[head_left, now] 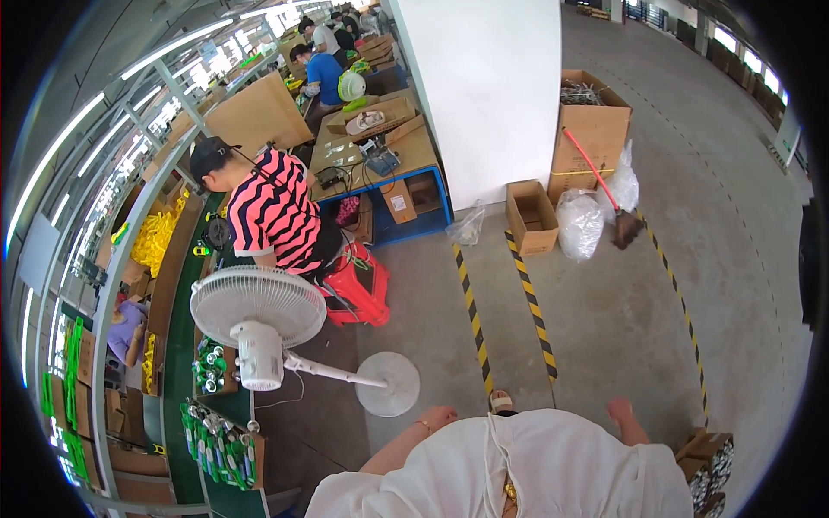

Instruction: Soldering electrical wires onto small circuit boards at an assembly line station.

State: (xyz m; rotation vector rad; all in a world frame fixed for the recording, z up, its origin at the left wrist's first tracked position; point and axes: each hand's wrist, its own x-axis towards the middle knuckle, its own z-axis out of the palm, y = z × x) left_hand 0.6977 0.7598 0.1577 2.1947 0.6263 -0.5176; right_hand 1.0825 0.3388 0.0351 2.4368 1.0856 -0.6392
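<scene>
My left hand [439, 418] hangs low beside my white shirt, a thin bracelet at its wrist. It is beyond the round base of a white standing fan [259, 319], not touching it. My right hand [620, 411] hangs on the other side of the shirt, over the grey floor. Nothing shows in either hand, but the fingers are turned away and too small to make out. One of my feet in a sandal [501, 401] shows between the hands, by the striped floor tape.
On the left, a green conveyor [177, 345] carries trays of green-handled parts [220, 445]. A person in a striped shirt [276, 203] sits there on a red stool [361, 285]. Ahead are a white pillar [484, 95], cartons [531, 217], plastic bags [579, 226] and a red-handled broom [591, 168].
</scene>
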